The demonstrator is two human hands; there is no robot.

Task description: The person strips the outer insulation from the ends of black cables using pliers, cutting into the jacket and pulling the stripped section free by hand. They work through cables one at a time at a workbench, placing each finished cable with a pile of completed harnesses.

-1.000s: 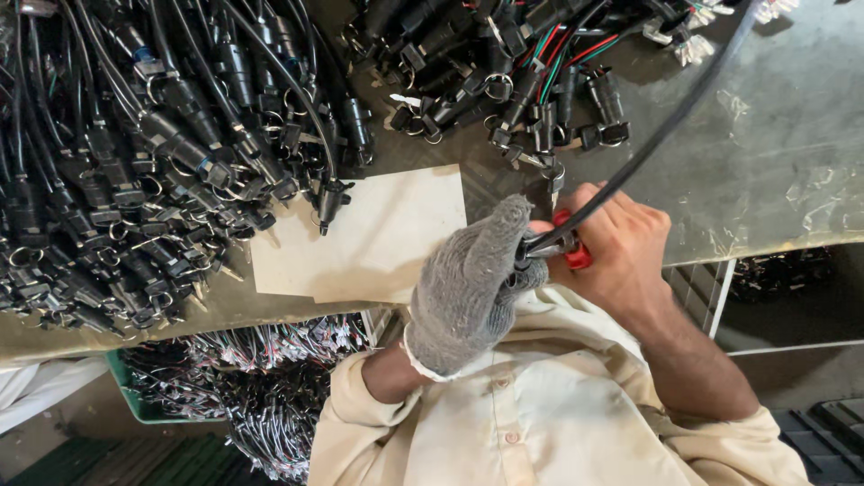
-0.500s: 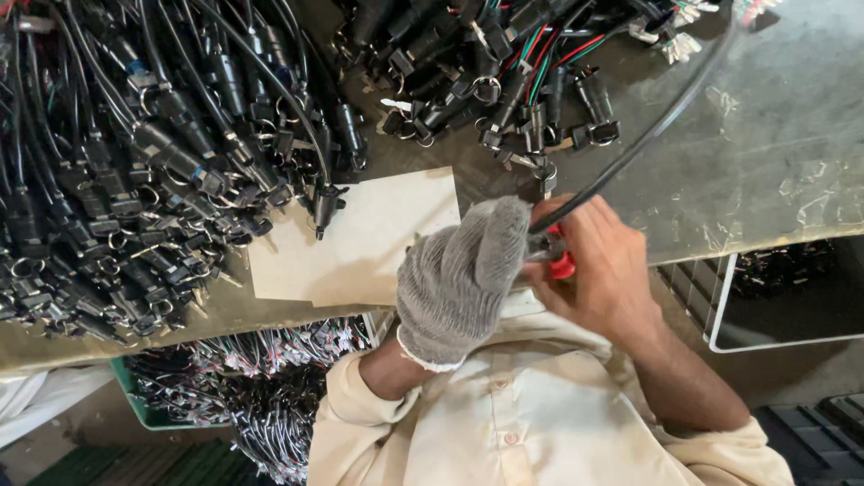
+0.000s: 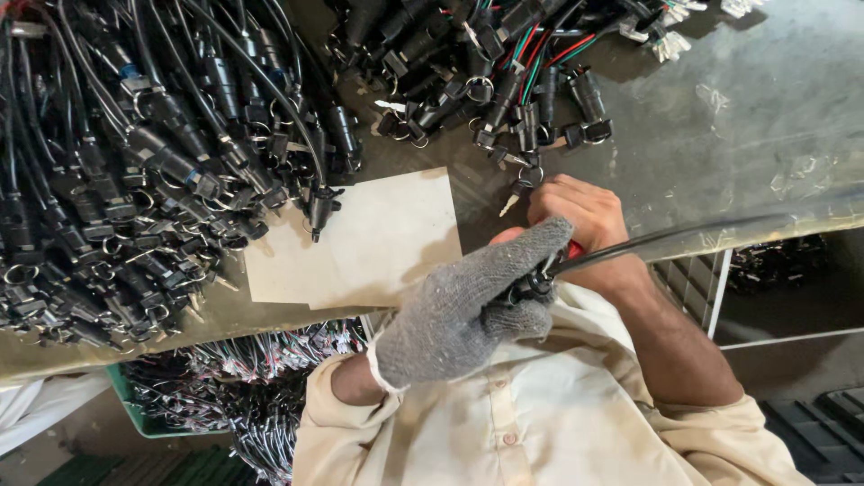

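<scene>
A worker's gloved left hand (image 3: 463,310) is clamping the black end of a cable (image 3: 666,238) at the table edge (image 3: 684,144), while the bare right hand (image 3: 585,229) is closing around a red-handled tool (image 3: 573,249) against it. With fingers this close to the tool, a slip is risking a nick to the cable or glove

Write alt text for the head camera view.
A grey-gloved left hand and a bare right hand grip a black cable and a red-handled tool at a workbench piled with black connector cables.
</scene>
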